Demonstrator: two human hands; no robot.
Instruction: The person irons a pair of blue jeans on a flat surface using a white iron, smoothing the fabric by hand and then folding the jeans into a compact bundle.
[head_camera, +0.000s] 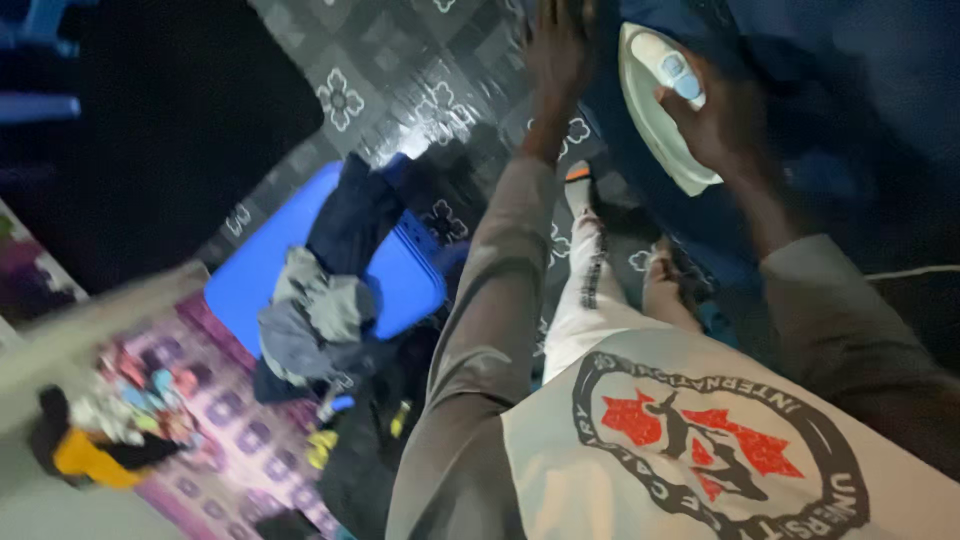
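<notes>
Head view: iron (655, 105) is gripped by right hand (720, 120); left hand (558, 50) probably pressed flat on dark blue cloth (800, 60) beside it.

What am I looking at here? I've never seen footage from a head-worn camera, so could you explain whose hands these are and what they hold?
There is one picture, taken by a camera on a person's head looking down, so you see their own chest, arms and legs. There is no machine, only two bare hands. The right hand grips a white iron resting on a dark blue cloth. The left hand lies flat and open on that cloth. Off to the left, crumpled clothes are heaped on a blue plastic item standing on the patterned floor. The picture is dim and blurred.
</notes>
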